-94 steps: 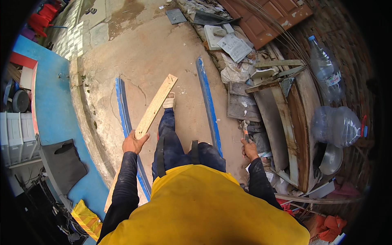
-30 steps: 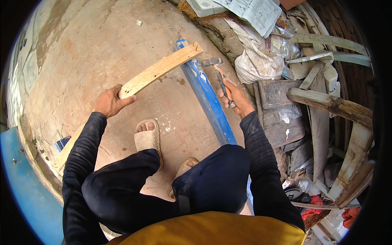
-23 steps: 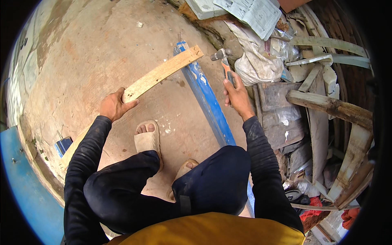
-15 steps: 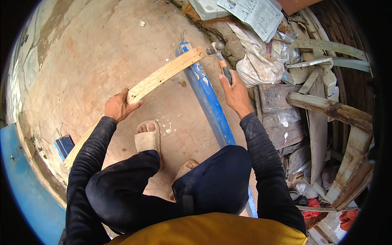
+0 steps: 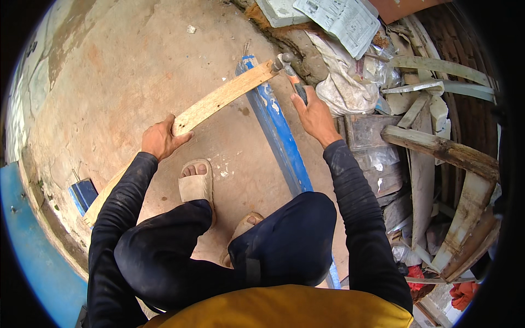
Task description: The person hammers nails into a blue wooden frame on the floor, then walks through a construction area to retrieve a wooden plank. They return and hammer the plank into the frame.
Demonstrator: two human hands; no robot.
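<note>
My left hand (image 5: 161,138) is wrapped round a long, pale wooden board (image 5: 224,95). The board slants from the lower left to the upper right, and its far end lies across a blue-painted beam (image 5: 277,135) with chipped paint. In my right hand (image 5: 315,116) is a hammer (image 5: 292,78) with a dark and orange handle. The metal hammer head is at the end of the board and seems to touch it, though the exact contact is hard to make out. Small dark holes mark the board near my left hand.
A second blue piece (image 5: 83,195) sits under the board's near end, with thin metal rods sticking out. On the right lies a heap of scrap: a dirty white sack (image 5: 345,85), a printed sheet (image 5: 344,22), old timbers (image 5: 437,147). My sandalled foot (image 5: 196,183) rests between the blue pieces.
The hammer head has moved slightly left, onto the end of the board. My right hand has tilted with it. My left hand still holds the board, nearly unmoved.
</note>
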